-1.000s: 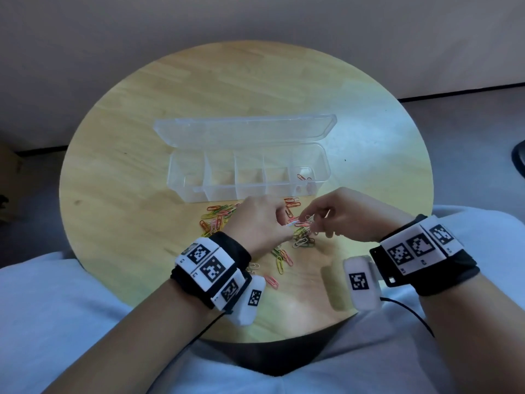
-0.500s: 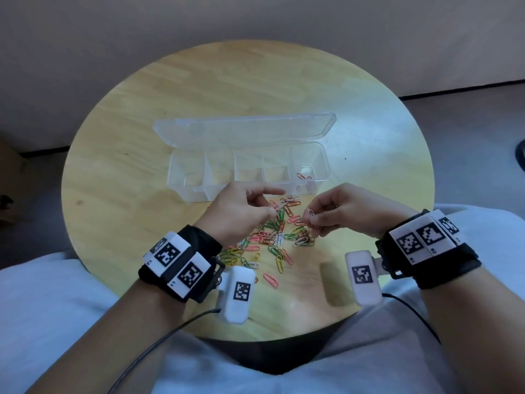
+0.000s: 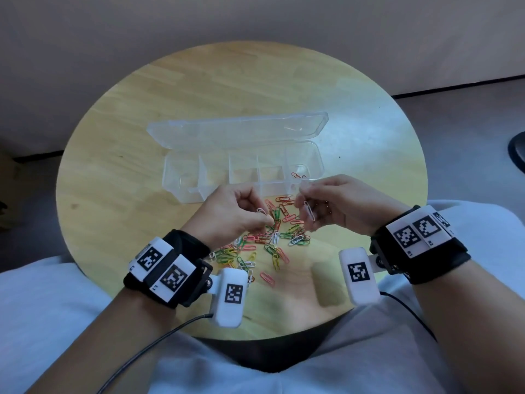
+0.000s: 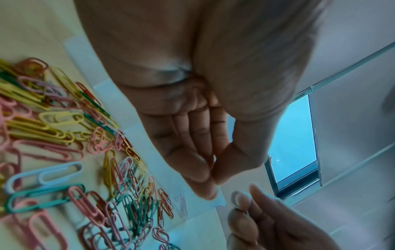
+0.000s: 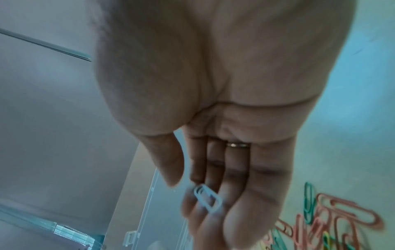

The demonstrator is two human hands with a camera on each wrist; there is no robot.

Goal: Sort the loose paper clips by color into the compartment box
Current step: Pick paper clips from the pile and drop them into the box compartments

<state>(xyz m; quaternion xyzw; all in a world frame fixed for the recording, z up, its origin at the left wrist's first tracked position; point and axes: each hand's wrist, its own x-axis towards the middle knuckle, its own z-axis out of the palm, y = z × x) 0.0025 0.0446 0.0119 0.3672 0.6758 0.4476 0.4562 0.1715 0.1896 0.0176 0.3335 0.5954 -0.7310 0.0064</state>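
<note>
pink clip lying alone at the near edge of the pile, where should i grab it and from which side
Pinch the pink clip across its two long sides, coming straight down from above. It lies flat on the table, apart from the pile, so fingertips can close on both sides without snagging others. Both hands are busy holding white clips.

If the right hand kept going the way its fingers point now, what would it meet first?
Probably the near wall of the clear plastic compartment box, by its rightmost compartment; the right hand, holding a white paper clip, points that way. Depth is uncertain.
</note>
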